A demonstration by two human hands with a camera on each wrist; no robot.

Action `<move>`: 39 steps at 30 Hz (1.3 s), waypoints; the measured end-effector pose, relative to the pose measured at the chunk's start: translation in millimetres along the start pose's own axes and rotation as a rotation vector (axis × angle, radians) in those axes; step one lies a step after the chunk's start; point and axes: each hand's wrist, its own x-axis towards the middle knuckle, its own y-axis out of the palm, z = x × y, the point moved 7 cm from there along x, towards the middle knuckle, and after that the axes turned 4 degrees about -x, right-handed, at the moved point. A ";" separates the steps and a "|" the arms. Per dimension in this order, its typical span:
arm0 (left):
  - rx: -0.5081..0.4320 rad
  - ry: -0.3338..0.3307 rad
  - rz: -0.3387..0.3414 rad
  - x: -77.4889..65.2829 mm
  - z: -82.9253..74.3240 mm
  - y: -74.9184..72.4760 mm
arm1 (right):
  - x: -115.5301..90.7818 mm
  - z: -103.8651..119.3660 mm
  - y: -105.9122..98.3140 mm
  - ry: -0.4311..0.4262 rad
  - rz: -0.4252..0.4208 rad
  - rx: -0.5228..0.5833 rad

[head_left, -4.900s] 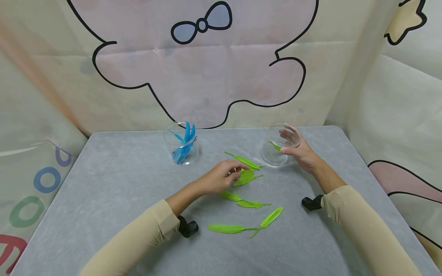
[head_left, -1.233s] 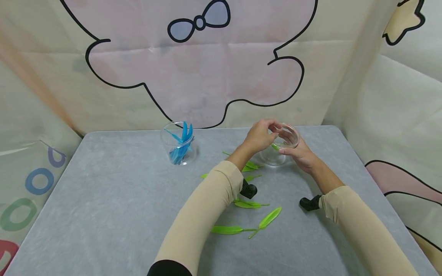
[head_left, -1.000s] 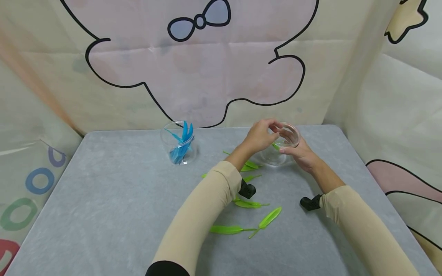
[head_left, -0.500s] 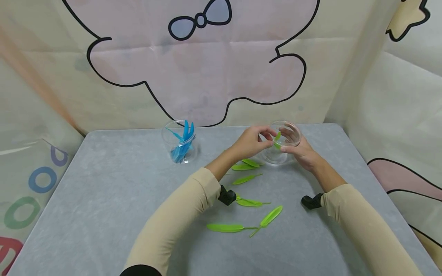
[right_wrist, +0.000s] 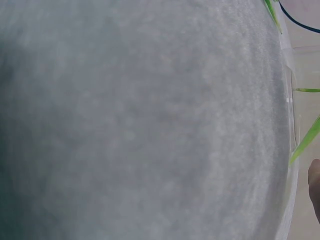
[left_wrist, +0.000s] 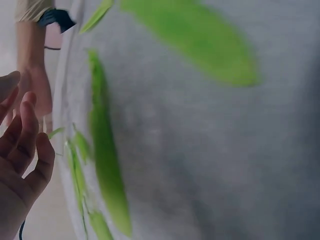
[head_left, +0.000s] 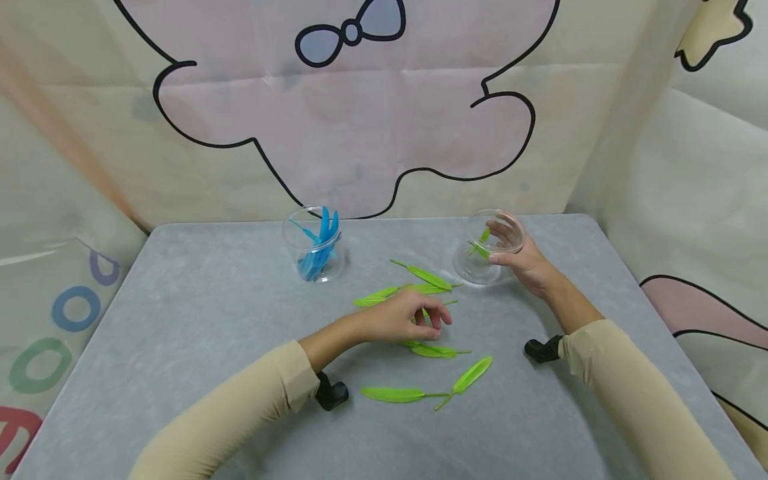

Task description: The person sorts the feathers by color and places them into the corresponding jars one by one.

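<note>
My right hand [head_left: 528,260] grips a clear plastic cup [head_left: 474,272] by its side, tilted toward me at the back right of the table. Green feathers [head_left: 484,237] lie inside it. In the right wrist view, only the thumb [right_wrist: 314,185] and part of the cup with feathers [right_wrist: 306,141] show at the edge. My left hand [head_left: 399,317] hovers over loose green feathers with loosely bent fingers and holds nothing. One green feather [left_wrist: 106,155] lies near it in the left wrist view. The hand partly covers some feathers in the head view.
A second clear cup [head_left: 291,250] with blue feathers [head_left: 318,257] stands at the back left. Closer to me lie more green feathers [head_left: 393,395] on the grey tablecloth [head_left: 228,320]. A printed curtain [head_left: 372,127] rises behind the table's far edge.
My left hand has let a green feather go into the tilted cup and come back toward me over the loose feathers. The right hand keeps its hold on the cup.
</note>
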 end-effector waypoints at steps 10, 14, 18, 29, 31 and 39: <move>0.011 -0.031 0.121 -30.4 6.4 24.7 | 0.3 0.8 0.5 0.013 -0.009 -0.007; 0.008 -0.066 0.160 -39.2 10.3 34.0 | 0.2 1.0 1.2 0.011 -0.002 -0.009; 0.019 -0.102 0.170 -46.8 14.5 40.3 | 0.6 1.5 1.6 0.010 0.002 -0.012; 0.096 -0.085 0.158 -56.0 13.8 52.0 | 0.3 1.3 1.1 0.015 -0.001 -0.007; 0.107 -0.075 0.153 -56.5 13.2 53.5 | -0.4 1.9 0.4 0.009 0.000 -0.007; 0.086 -0.099 0.112 -58.3 14.0 56.2 | -1.0 1.1 -0.1 0.020 -0.003 -0.017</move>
